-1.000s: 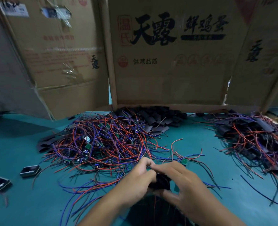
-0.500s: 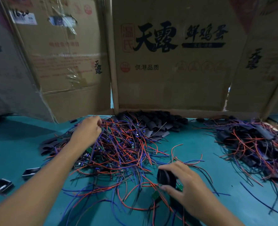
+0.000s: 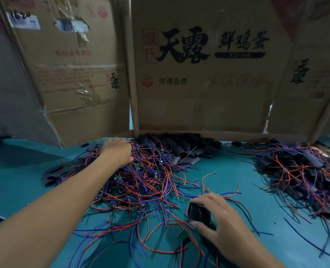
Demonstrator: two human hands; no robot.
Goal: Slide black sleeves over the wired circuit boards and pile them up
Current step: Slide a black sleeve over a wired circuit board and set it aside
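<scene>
Cardboard panels wall the teal desk. Loose black sleeves lie behind the tangle of wired boards; finished ones pile at right. We see the right hand gripping a sleeve, mouth facing left. The left hand has reached farther into the tangle; its fingers are hidden, grip unclear.

One head-worn wide-angle view looks forward and down, close over the teal table, facing upright cardboard.
</scene>
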